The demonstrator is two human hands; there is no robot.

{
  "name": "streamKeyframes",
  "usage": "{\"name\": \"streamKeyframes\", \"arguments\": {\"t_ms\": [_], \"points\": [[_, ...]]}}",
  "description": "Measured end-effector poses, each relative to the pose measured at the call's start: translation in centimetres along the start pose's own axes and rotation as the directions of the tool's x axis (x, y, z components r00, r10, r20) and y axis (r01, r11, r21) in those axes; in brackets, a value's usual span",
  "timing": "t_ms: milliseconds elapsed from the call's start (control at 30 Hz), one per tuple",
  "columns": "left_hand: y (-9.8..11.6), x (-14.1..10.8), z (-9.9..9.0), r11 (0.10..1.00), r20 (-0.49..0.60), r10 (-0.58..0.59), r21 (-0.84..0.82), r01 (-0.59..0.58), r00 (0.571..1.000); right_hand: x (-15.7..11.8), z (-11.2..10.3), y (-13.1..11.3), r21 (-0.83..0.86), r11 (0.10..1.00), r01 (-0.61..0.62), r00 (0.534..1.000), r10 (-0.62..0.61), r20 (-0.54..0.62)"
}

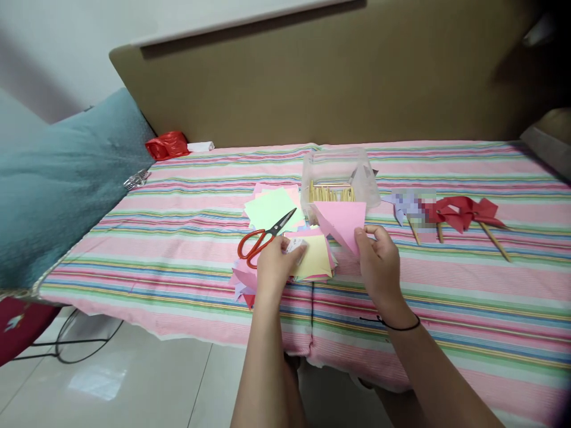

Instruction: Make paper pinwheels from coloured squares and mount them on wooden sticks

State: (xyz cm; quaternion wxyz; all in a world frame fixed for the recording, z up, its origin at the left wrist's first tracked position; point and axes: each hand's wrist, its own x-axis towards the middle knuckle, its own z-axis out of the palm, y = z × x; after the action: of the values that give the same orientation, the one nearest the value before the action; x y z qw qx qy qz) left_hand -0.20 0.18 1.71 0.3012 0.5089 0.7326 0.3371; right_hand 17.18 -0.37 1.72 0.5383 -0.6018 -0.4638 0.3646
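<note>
My right hand (378, 261) pinches a pink sheet of paper (342, 219) by its lower right corner and holds it raised, bent along a diagonal. My left hand (279, 261) is closed on a small whitish packet with dark marks (296, 244), partly covered by the fingers. Under it lies a stack of paper squares with a yellow sheet (317, 257) on top. Scissors with orange-red handles (261, 242) rest just beside my left hand, their blades over a pile topped by a light green paper square (270, 208).
Behind the papers stands a clear plastic box (372, 178) holding short wooden sticks (332, 194). Red paper pinwheels (459, 213) and a lilac one (404, 205) lie at right. Cut paper pieces (244, 279) lie at left. A red plastic bag (168, 145) sits at the back.
</note>
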Motion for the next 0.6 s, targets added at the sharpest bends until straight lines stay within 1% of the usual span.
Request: {"name": "streamKeyframes", "arguments": {"t_ms": [67, 100, 233, 300, 333, 400, 433, 467, 500, 533, 600], "points": [[0.4, -0.1, 0.4, 0.991, 0.027, 0.031, 0.132, -0.034, 0.999, 0.2, -0.4, 0.1, 0.098, 0.994, -0.043, 0.999, 0.041, 0.019], [0.5, -0.2, 0.5, 0.984, 0.044, 0.047, 0.171, -0.054, 0.998, 0.3, -0.6, 0.2, 0.143, 0.988, -0.065, 0.998, 0.061, 0.032], [0.6, -0.3, 1.3, 0.948, 0.117, 0.153, 0.263, -0.179, 0.981, 1.1, -1.2, 1.1, 0.273, 0.955, -0.119, 0.992, 0.105, 0.064], [0.6, -0.4, 1.5, 0.92, 0.104, 0.223, 0.307, -0.245, 0.969, 1.4, -1.3, 1.2, 0.326, 0.934, -0.143, 0.989, 0.122, 0.084], [0.7, -0.6, 1.6, 0.913, 0.075, 0.263, 0.303, -0.273, 0.962, 1.4, -1.3, 1.0, 0.359, 0.921, -0.154, 0.987, 0.129, 0.093], [1.0, -0.8, 1.9, 0.927, -0.015, 0.319, 0.212, -0.309, 0.948, 1.4, -1.5, 0.6, 0.425, 0.892, -0.157, 0.987, 0.132, 0.089], [1.3, -1.0, 2.0, 0.942, -0.057, 0.318, 0.126, -0.31, 0.946, 1.4, -1.5, 0.3, 0.451, 0.881, -0.146, 0.989, 0.123, 0.082], [1.5, -1.1, 2.1, 0.956, -0.081, 0.292, 0.021, -0.292, 0.953, 1.3, -1.6, 0.1, 0.467, 0.875, -0.129, 0.992, 0.106, 0.075], [1.8, -1.1, 2.2, 0.962, -0.082, 0.25, -0.096, -0.257, 0.965, 1.2, -1.8, -0.1, 0.47, 0.877, -0.104, 0.994, 0.08, 0.07], [2.1, -1.2, 2.4, 0.954, -0.061, 0.204, -0.213, -0.213, 0.977, 1.1, -1.9, -0.2, 0.461, 0.884, -0.072, 0.997, 0.045, 0.069], [2.6, -1.2, 2.6, 0.899, 0.032, 0.128, -0.426, -0.103, 0.991, 1.0, -2.2, -0.3, 0.419, 0.908, 0.02, 0.996, -0.056, 0.074]]}}
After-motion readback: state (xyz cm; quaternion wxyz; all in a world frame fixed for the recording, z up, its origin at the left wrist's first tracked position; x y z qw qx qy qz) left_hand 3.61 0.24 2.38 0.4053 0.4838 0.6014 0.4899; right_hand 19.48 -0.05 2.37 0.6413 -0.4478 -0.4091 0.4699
